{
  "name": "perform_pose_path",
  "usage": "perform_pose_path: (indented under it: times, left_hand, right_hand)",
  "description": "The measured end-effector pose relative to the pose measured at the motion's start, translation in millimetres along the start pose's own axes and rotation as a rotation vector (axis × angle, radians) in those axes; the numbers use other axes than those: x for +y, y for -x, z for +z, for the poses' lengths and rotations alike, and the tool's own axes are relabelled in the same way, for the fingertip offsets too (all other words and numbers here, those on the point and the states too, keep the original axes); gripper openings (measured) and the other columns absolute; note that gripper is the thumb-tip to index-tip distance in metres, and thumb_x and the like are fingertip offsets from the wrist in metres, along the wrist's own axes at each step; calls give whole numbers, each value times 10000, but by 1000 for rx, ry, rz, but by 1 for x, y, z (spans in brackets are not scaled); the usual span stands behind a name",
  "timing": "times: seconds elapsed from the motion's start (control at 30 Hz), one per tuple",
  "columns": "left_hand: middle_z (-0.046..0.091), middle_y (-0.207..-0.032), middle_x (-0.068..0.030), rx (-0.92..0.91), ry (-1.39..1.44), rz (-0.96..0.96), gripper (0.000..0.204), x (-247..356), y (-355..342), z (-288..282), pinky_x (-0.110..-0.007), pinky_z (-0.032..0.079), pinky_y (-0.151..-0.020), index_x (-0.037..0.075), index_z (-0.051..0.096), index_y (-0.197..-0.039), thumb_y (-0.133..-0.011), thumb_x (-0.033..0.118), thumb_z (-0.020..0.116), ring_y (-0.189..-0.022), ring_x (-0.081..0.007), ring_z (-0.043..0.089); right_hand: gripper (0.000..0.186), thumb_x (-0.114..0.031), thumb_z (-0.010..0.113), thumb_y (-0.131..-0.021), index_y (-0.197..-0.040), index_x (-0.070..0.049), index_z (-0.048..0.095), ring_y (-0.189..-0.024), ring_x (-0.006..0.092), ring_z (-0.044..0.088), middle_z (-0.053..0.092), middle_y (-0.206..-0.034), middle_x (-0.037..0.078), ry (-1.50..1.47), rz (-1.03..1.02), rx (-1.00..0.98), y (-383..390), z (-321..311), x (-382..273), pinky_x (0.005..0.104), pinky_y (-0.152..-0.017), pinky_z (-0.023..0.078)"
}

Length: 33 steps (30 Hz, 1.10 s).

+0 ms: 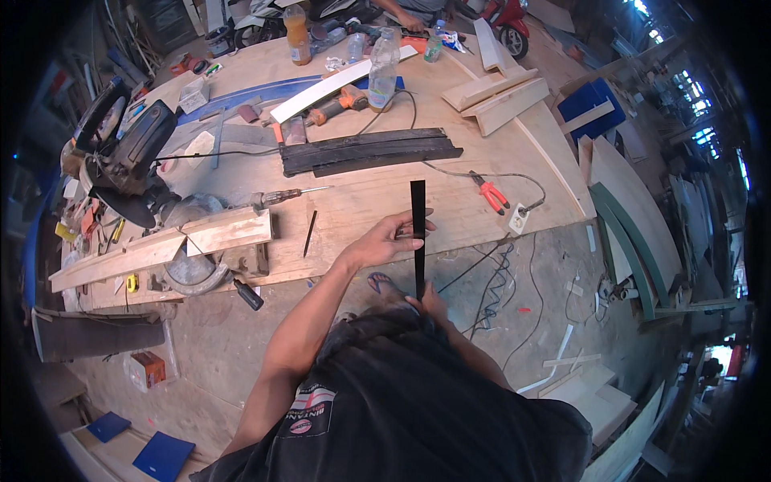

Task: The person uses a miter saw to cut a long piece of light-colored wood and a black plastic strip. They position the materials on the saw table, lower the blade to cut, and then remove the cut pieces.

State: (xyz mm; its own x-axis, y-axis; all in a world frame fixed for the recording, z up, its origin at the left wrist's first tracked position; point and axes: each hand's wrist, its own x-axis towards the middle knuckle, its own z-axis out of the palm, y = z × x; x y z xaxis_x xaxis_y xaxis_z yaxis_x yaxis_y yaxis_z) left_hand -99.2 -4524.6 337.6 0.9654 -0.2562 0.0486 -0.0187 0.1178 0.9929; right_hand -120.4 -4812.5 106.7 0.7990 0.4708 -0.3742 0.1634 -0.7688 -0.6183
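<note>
Black shirt [450, 402] nearest of all, its wearer bent over with arms reaching toward the plywood bench [361, 189], and between the hands there's a narrow black strip [418, 205], held up near the bench's front edge. The left hand [391, 239] has its thumb and fingers closed on it around the middle. Down at the bottom end is the right hand [435, 305], partly hidden, so I can't tell whether it grips the strip or only steadies it.

How far along is it? One strip is off the bench and in hand; from where I stand it isn't joined to anything, nor set down yet. Whether its ends are finished, I couldn't say. Further back lies a bundle of dark lengths [369, 150], untouched, too close-packed for me to count. One thin dark sliver [310, 233] rests by itself off to the left, near the screwdriver [281, 197]. Neither hand is on the mitre saw [148, 132], which has a pale board [229, 230] across it, or on the red-handled pliers [489, 193] over to the right. I'd call this piece midway, with nothing I can see fitted up so far
</note>
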Motion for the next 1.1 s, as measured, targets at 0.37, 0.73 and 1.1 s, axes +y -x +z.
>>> perform_pose_path:
  times: [0.37,0.73,1.1]
  left_hand:
    - [647,-1463,-95,-91,70,-35,656,-7,-20,18,-443,431,-1226,50,492,-1606,-995,33,731,-1395,-233,572]
    - [666,-1433,-83,-84,83,-12,694,-10,-21,20,-397,433,-1215,64,457,-1634,-993,-28,709,-1339,-184,606]
    - [668,-1434,-86,-67,72,-33,659,-8,-21,19,-423,426,-1231,51,505,-1592,-977,-1,736,-1345,-202,602]
  right_hand:
    - [897,-705,737,-898,-1433,-47,444,-1187,525,658,667,-1297,282,-27,88,-10,-6,-3,15,594,-949,534]
    - [834,-646,773,-892,-1423,-85,458,-1147,504,684,682,-1284,251,-59,42,-4,-12,-3,26,590,-909,543]
    - [881,-682,755,-893,-1427,-48,457,-1175,496,677,635,-1343,242,-39,57,-52,-14,-10,23,587,-928,548]
